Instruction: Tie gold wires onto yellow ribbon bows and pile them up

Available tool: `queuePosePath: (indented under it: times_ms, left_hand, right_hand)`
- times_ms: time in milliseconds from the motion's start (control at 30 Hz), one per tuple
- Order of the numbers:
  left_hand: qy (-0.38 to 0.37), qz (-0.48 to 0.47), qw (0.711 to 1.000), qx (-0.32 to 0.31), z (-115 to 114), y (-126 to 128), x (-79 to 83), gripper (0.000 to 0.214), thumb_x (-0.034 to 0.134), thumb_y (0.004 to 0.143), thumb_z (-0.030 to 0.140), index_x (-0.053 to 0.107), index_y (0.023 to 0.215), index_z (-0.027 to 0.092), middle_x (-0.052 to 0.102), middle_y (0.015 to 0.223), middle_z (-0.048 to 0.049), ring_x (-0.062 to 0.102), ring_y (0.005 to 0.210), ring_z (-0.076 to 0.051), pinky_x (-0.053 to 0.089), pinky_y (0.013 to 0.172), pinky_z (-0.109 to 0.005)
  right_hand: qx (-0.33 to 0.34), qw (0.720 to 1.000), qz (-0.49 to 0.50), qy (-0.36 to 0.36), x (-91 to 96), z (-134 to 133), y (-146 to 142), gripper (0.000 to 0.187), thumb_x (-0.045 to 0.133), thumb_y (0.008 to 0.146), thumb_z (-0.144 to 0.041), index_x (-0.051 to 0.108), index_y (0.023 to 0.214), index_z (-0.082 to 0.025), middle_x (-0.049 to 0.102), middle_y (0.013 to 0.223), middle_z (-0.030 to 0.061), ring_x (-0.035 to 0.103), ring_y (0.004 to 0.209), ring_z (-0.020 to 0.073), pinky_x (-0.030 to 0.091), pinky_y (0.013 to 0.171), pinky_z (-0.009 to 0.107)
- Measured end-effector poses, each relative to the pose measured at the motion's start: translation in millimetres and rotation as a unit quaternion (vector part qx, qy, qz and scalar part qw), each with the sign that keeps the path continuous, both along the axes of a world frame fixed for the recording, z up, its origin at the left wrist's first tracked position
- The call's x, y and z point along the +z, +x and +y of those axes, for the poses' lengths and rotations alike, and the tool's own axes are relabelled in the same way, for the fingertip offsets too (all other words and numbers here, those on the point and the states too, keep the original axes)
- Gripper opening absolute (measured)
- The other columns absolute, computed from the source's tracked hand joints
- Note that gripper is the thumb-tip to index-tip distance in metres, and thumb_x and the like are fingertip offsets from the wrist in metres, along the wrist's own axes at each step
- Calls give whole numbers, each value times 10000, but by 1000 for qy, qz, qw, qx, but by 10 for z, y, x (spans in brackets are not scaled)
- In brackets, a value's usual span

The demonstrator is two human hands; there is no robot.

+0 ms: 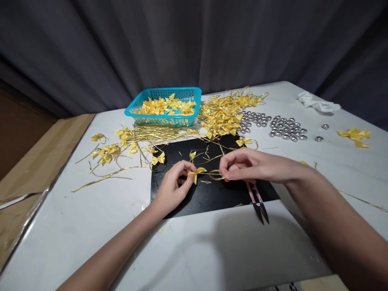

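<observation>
Ribbon bow (197,173) my left hand (175,184) pinches may slip if right hand (249,165), clamping gold cord (213,174), overpulls toward three o'clock.

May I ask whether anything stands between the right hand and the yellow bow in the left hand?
Nothing visible blocks the way: only the gold cord, pinched in the right hand, spans the gap to the yellow bow in the left hand, over the black mat.

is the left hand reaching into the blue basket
No, the left hand pinches a yellow bow over the black mat, while the blue basket stands farther back.
</observation>
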State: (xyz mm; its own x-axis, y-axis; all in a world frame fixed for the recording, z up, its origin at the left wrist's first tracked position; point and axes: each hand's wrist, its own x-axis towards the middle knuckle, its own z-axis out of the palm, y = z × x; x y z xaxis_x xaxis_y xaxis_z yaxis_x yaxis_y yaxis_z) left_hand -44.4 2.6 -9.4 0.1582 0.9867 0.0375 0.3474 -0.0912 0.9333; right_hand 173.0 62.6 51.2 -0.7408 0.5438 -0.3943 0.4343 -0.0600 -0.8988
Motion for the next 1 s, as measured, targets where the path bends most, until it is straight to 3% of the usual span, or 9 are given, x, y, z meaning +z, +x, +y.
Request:
queuePosePath:
  times_ms: [200, 367, 533, 733, 833, 933, 1000]
  left_hand:
    - [-67, -51, 996, -1, 38, -21, 8, 128, 537, 816, 301, 539, 783, 178, 517, 747, -2, 495, 650, -110, 460, 578, -200]
    - [-81, -42, 996, 1, 42, -28, 13, 125, 542, 801, 270, 584, 756, 161, 583, 745, -23, 541, 685, -121, 433, 587, -203]
    - [-141, -57, 988, -18, 31, 10, 77, 93, 635, 709, 238, 644, 709, 146, 650, 721, -39, 563, 625, -119, 431, 568, -210]
    - [-178, -65, 982, -16, -1, 48, 106, 123, 677, 662, 269, 659, 679, 149, 638, 645, -25, 514, 510, -98, 391, 478, -205]
    - [-183, -82, 979, -16, 4, 41, 82, 130, 694, 650, 269, 655, 667, 147, 640, 649, -27, 532, 530, -101, 403, 485, -203]
    - [-189, -118, 975, 0, 23, 40, 79, 129, 726, 613, 221, 645, 674, 142, 632, 647, -12, 542, 551, -86, 422, 515, -186]
    - [-194, -144, 970, 22, 36, 47, 89, 163, 748, 581, 182, 635, 689, 137, 619, 639, 4, 536, 541, -68, 429, 529, -173]
  right_hand:
    - [-44, 996, 27, 68, 127, 71, 272, 241, 632, 754, -395, 584, 727, -160, 433, 578, -18, 307, 467, 43, 204, 417, 209]
    - [-161, 972, 53, 163, 134, 69, 248, 256, 644, 748, -420, 597, 754, -168, 443, 605, -9, 306, 474, 43, 170, 429, 232]
    - [-264, 936, 64, 225, -4, 91, 29, 266, 671, 715, -412, 569, 747, -169, 482, 651, 3, 316, 482, 50, 200, 442, 233]
    - [-304, 914, -30, 269, -276, 241, -31, 189, 654, 722, -321, 553, 711, -162, 296, 435, -70, 226, 399, 45, 149, 426, 219]
    - [-357, 873, -84, 321, -253, 266, 41, 132, 620, 738, -280, 568, 756, -160, 371, 474, -49, 286, 410, 56, 222, 441, 220]
    - [-419, 814, -98, 391, -84, 215, 121, 92, 602, 741, -239, 556, 762, -161, 467, 605, -3, 346, 460, 65, 277, 479, 237]
    - [-423, 810, -75, 398, 43, 152, 157, 109, 600, 748, -256, 546, 740, -161, 487, 662, 15, 345, 476, 59, 264, 474, 239]
